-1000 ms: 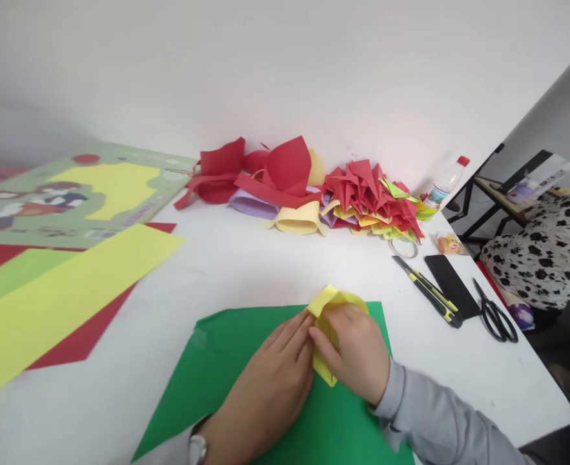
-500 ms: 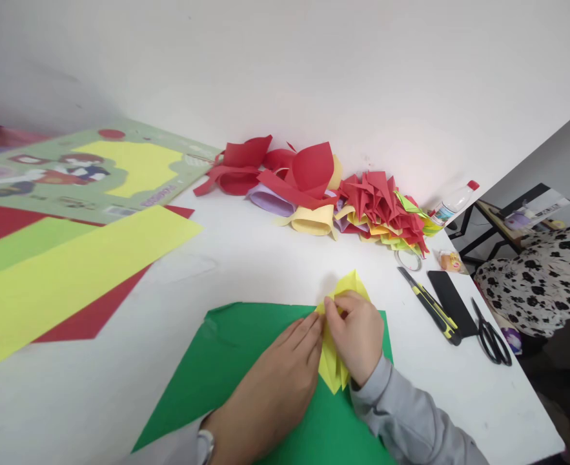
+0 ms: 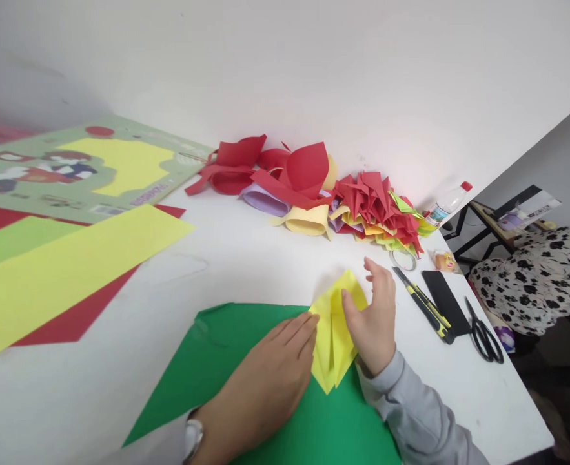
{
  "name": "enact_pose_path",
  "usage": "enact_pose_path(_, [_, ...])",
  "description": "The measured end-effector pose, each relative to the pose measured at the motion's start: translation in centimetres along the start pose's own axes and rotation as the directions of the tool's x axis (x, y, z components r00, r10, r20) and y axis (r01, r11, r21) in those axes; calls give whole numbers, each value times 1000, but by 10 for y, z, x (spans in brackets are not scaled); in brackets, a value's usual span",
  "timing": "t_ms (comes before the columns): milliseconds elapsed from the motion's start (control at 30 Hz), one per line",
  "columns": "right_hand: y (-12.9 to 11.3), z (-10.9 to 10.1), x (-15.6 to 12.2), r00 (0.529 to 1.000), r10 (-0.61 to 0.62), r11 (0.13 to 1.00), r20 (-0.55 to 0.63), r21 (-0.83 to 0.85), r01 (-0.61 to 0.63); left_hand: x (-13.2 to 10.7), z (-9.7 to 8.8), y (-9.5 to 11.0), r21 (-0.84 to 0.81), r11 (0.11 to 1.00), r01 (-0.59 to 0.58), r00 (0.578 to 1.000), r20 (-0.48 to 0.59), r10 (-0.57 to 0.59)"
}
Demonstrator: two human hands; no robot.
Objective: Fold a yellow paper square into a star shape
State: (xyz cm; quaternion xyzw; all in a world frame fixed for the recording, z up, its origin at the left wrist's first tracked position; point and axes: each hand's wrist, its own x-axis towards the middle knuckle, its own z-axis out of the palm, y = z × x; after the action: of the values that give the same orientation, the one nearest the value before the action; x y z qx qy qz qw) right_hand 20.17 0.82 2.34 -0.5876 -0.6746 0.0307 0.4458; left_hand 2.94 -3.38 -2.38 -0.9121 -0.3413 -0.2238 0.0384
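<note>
A folded yellow paper [image 3: 332, 342], roughly diamond-shaped with a crease down its middle, lies over the far edge of a green sheet [image 3: 236, 342]. My left hand [image 3: 275, 374] rests flat with fingers stretched out, its fingertips on the left corner of the yellow paper. Over the paper's right side is my right hand [image 3: 374, 323], thumb and fingers spread apart with nothing between them. Whether its thumb touches the paper, I cannot tell.
Right of my hands lie a utility knife [image 3: 425, 307], a black strip [image 3: 444, 300], scissors [image 3: 483, 336] and a tape roll [image 3: 403, 260]. Folded red paper shapes [image 3: 369, 200] and a bottle [image 3: 449, 203] stand by the wall. Yellow paper strip [image 3: 86, 271] at left. A person's patterned clothing [image 3: 536, 278] shows at right.
My right hand has let go of the yellow paper and opened, lifting to the right. The paper's folds now lie more spread out. My left hand stays pressed on the left corner.
</note>
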Motion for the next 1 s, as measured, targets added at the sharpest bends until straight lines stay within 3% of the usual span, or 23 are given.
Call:
enact_pose_path(67, [6,2,6,984,100,993,147,53,-109,3,-4,-5,-13,1000,-3,1000,-24,3])
enact_pose_path(133, [11,4,12,925,194,963,328,116,-243,6,-7,-11,-54,998,-12,999,-52,9])
enact_pose_path(233, [14,6,19,878,207,940,431,161,-301,11,-7,-19,-182,983,13,994,-104,-33])
enact_pose_path(300, [14,7,23,867,195,938,458,172,-301,15,-4,-23,-285,948,139,974,-131,-182])
enact_pose_path(367, [13,8,25,859,202,938,470,161,-308,19,1,-26,-377,875,304,918,-128,-375])
enact_pose_path(433, [14,9,27,852,221,937,474,140,-321,23,6,-29,-437,811,389,873,-107,-476])
enact_pose_path(733, [13,15,35,855,133,937,502,218,-274,20,22,-31,-336,898,286,939,-90,-332])
enact_pose_path(1000, [18,17,36,896,118,926,429,278,-256,20,22,-31,-267,943,200,972,-69,-226])
